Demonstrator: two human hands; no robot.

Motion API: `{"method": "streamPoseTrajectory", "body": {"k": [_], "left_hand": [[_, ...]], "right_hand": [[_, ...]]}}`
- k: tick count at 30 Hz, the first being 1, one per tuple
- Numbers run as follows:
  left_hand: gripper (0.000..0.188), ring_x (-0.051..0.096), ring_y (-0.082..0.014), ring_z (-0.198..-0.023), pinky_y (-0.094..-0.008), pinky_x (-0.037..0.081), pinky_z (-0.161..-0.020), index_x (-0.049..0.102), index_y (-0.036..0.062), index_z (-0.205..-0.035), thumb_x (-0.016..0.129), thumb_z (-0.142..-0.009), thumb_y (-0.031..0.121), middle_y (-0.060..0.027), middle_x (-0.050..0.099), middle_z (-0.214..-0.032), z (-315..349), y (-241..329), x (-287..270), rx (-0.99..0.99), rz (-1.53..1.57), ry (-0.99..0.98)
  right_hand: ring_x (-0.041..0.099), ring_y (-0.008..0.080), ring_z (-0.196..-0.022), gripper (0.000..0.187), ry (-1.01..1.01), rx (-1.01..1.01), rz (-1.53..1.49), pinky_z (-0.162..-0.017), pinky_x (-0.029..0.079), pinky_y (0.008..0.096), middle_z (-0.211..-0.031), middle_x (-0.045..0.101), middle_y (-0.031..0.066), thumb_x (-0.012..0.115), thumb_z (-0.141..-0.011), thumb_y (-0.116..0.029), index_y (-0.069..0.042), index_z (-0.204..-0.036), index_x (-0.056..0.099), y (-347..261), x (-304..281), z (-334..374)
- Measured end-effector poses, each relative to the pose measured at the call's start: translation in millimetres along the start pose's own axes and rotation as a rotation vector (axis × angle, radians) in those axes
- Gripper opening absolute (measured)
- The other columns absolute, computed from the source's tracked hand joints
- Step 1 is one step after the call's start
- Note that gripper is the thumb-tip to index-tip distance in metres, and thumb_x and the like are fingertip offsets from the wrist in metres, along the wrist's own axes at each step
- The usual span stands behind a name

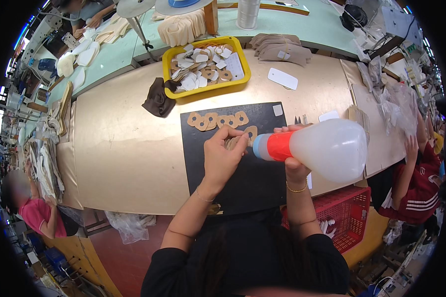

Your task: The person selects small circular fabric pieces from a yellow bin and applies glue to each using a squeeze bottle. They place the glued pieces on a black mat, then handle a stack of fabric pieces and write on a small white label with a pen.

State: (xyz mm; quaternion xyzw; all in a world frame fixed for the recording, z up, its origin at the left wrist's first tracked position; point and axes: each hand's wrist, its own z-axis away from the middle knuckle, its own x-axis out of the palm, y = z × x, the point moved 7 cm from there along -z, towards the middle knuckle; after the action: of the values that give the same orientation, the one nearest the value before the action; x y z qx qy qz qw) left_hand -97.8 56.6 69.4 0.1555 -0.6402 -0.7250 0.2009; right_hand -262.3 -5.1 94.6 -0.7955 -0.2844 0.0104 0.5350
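Note:
My right hand [296, 169] grips a white squeeze bottle [334, 148] with a red band and blue cap. The bottle lies tilted, its tip pointing left at a tan cut-out piece with a dark hole [251, 132]. My left hand [222, 157] is closed on a small stack of tan pieces [230, 143], partly hidden by the fingers. Both hands are over a black board [203, 168]. Along the board's far side lies a row of overlapping tan cut-out pieces [211, 120], each with a dark hole. Whether liquid leaves the tip cannot be made out.
Beyond the board stands a yellow tray [205, 92] of white and tan pieces, with a dark cloth [158, 97] beside it. Tan sheets [282, 51] and a white card [282, 78] lie farther right. A red crate [349, 218] sits below the table edge. People work on both sides.

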Motion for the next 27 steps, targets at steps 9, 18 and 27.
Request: {"method": "streamPoseTrajectory", "body": {"k": [9,18,27], "left_hand": [[0.016,0.060,-0.0089,-0.057,-0.0212,0.046,-0.049,0.062,-0.0019,-0.084,0.066,-0.084,0.014,-0.0060,0.063,-0.072,-15.2,-24.5,-22.4,-0.080,-0.031,0.052],[0.018,0.056,-0.0081,-0.054,-0.0191,0.043,-0.043,0.061,-0.0017,-0.091,0.066,-0.085,0.015,-0.0049,0.060,-0.071,-59.3,-56.4,-73.3,-0.095,-0.171,0.160],[0.032,0.066,-0.0173,-0.074,-0.0263,0.056,-0.068,0.056,-0.0081,-0.112,0.062,-0.088,0.013,-0.0109,0.064,-0.087,-46.0,-41.4,-68.5,-0.217,0.559,0.008]], "right_hand": [[0.062,0.0269,-0.098,0.084,0.072,-0.031,-0.032,-0.085,0.054,0.0413,-0.116,0.054,0.0158,0.080,-0.068,-0.047,0.003,-0.124,0.045,-3.7,-16.8,3.0],[0.060,0.0221,-0.091,0.092,0.178,0.059,0.110,-0.081,0.056,0.0412,-0.106,0.054,0.0123,0.077,-0.062,-0.062,0.004,-0.117,0.046,-4.7,-19.6,1.7],[0.059,0.0230,-0.094,0.090,0.213,-0.004,0.067,-0.084,0.053,0.0403,-0.105,0.054,0.0123,0.079,-0.060,-0.059,0.002,-0.117,0.047,-13.8,-29.2,-4.4]]}}
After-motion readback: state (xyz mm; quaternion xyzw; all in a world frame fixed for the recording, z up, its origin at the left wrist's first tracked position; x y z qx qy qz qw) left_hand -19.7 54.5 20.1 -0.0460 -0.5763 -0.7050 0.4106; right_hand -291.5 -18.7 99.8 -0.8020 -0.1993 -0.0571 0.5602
